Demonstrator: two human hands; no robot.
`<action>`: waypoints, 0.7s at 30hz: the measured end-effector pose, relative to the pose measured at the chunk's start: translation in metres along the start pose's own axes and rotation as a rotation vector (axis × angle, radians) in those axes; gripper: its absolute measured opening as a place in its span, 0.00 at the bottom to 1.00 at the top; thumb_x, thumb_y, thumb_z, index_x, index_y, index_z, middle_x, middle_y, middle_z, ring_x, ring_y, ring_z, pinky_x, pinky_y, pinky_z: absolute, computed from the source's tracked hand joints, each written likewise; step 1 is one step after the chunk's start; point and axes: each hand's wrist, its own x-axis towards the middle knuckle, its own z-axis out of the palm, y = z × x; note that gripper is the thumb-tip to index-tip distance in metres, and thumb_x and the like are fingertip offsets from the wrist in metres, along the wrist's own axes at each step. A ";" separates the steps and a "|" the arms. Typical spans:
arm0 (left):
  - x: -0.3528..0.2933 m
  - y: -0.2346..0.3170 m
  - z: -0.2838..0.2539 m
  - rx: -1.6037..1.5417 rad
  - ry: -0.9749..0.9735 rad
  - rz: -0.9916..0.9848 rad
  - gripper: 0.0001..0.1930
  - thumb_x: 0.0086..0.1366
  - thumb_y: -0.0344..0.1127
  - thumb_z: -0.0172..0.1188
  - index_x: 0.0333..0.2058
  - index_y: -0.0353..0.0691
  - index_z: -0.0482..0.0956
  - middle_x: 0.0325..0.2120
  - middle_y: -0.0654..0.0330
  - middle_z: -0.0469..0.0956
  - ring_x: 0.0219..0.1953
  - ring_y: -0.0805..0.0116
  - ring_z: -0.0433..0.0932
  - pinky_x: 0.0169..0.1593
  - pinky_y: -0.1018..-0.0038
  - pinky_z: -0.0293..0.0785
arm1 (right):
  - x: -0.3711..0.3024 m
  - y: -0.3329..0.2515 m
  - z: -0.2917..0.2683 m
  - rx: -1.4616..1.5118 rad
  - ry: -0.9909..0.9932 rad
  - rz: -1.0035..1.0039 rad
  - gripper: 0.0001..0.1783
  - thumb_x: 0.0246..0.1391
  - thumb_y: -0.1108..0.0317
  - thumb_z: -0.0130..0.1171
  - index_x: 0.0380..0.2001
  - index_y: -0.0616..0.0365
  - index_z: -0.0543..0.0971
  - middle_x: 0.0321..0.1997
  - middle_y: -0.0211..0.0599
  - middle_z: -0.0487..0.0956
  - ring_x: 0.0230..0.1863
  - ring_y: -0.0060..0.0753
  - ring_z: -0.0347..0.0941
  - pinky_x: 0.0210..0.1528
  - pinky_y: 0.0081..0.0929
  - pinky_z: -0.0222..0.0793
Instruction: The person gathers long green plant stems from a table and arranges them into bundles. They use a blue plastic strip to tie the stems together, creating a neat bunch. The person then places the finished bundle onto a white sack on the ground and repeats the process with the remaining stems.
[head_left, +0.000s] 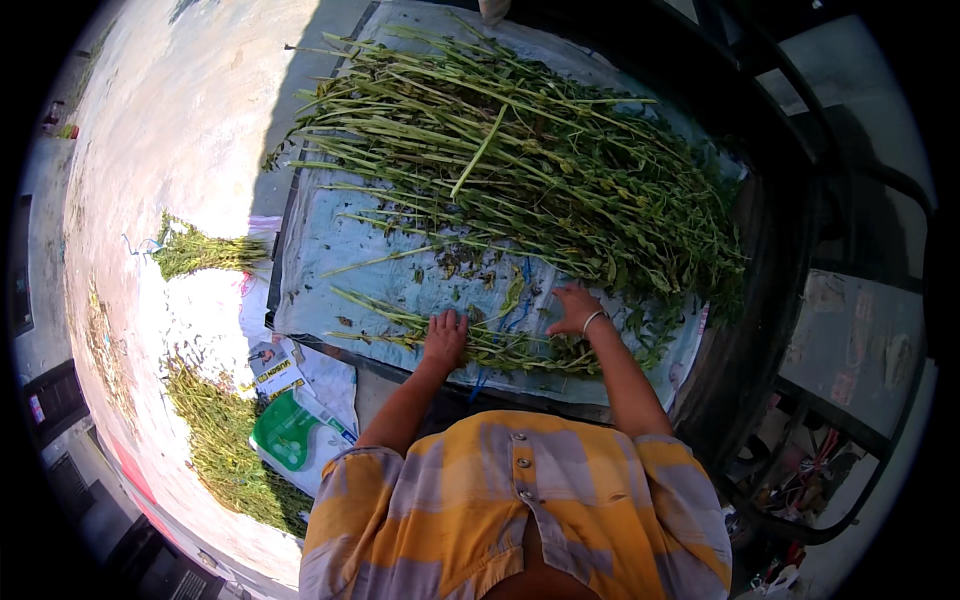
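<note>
A small bunch of green leafy stalks (500, 352) lies along the near edge of a pale blue sheet (310, 270). My left hand (445, 338) rests on the bunch's stems, its fingers pointing away from me and slightly apart. Over the sheet just beyond the bunch's leafier part, my right hand (574, 308) is open with fingers spread; a pale bangle circles its wrist. A blue string (524, 300) shows between the hands and seems to run under the stalks. Farther off lies a large heap of similar stalks (490, 150), cut stems to the left, leaves to the right.
The sheet covers a raised bed with dark edges. On the sunlit ground at left lie a tied bundle (205, 250), a larger pile of stalks (225, 440) and a green-and-white printed sack (290, 435). Dark metal railings (840, 425) stand at right.
</note>
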 end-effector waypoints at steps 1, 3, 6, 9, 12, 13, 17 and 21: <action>0.000 0.000 -0.011 -0.045 -0.037 0.003 0.50 0.27 0.44 0.75 0.54 0.41 0.62 0.50 0.51 0.63 0.56 0.53 0.59 0.60 0.55 0.54 | 0.011 -0.003 -0.014 0.079 0.118 -0.011 0.50 0.32 0.47 0.70 0.59 0.49 0.59 0.61 0.41 0.58 0.61 0.48 0.55 0.58 0.46 0.59; 0.004 -0.004 -0.024 -0.155 -0.084 0.023 0.51 0.26 0.45 0.75 0.54 0.40 0.61 0.53 0.48 0.60 0.57 0.51 0.58 0.59 0.59 0.56 | 0.037 -0.016 -0.032 -0.085 0.367 0.010 0.48 0.36 0.53 0.70 0.59 0.50 0.57 0.61 0.41 0.57 0.61 0.47 0.55 0.56 0.45 0.59; 0.012 -0.016 -0.023 -0.388 0.001 0.028 0.50 0.29 0.47 0.75 0.53 0.36 0.62 0.53 0.44 0.60 0.55 0.47 0.62 0.56 0.61 0.61 | 0.059 -0.048 -0.055 -0.222 0.624 -0.064 0.46 0.39 0.57 0.69 0.59 0.51 0.55 0.60 0.41 0.57 0.60 0.45 0.55 0.55 0.45 0.58; 0.027 -0.027 -0.016 -0.678 0.226 -0.103 0.49 0.32 0.47 0.75 0.53 0.34 0.62 0.51 0.43 0.63 0.51 0.43 0.65 0.53 0.58 0.64 | 0.073 -0.073 -0.062 -0.276 0.615 -0.013 0.47 0.37 0.56 0.70 0.59 0.51 0.55 0.56 0.41 0.61 0.58 0.44 0.56 0.56 0.45 0.54; 0.052 -0.036 -0.024 -1.439 0.241 -0.321 0.43 0.45 0.44 0.70 0.56 0.33 0.58 0.54 0.46 0.62 0.53 0.51 0.67 0.50 0.61 0.67 | 0.089 -0.084 -0.050 -0.294 0.474 0.044 0.49 0.34 0.53 0.71 0.58 0.53 0.55 0.50 0.41 0.66 0.53 0.45 0.61 0.51 0.45 0.59; 0.061 -0.038 -0.029 -1.711 0.276 -0.383 0.42 0.48 0.44 0.69 0.57 0.32 0.57 0.55 0.47 0.62 0.53 0.54 0.67 0.50 0.63 0.68 | 0.096 -0.083 -0.044 -0.275 0.422 0.044 0.48 0.34 0.53 0.70 0.58 0.52 0.56 0.50 0.41 0.66 0.51 0.46 0.63 0.49 0.44 0.61; 0.098 -0.050 -0.065 -2.223 0.440 -0.576 0.41 0.56 0.40 0.62 0.60 0.32 0.47 0.57 0.50 0.57 0.59 0.57 0.58 0.56 0.61 0.62 | 0.105 -0.067 -0.025 -0.127 0.336 -0.042 0.41 0.37 0.54 0.69 0.54 0.49 0.62 0.46 0.42 0.67 0.43 0.47 0.68 0.40 0.40 0.68; 0.123 -0.067 -0.059 -2.300 0.412 -0.744 0.39 0.58 0.43 0.60 0.61 0.34 0.47 0.58 0.50 0.55 0.59 0.55 0.58 0.56 0.61 0.62 | 0.084 -0.061 -0.034 0.068 0.492 -0.175 0.25 0.43 0.60 0.64 0.46 0.48 0.71 0.42 0.41 0.69 0.38 0.44 0.70 0.36 0.37 0.69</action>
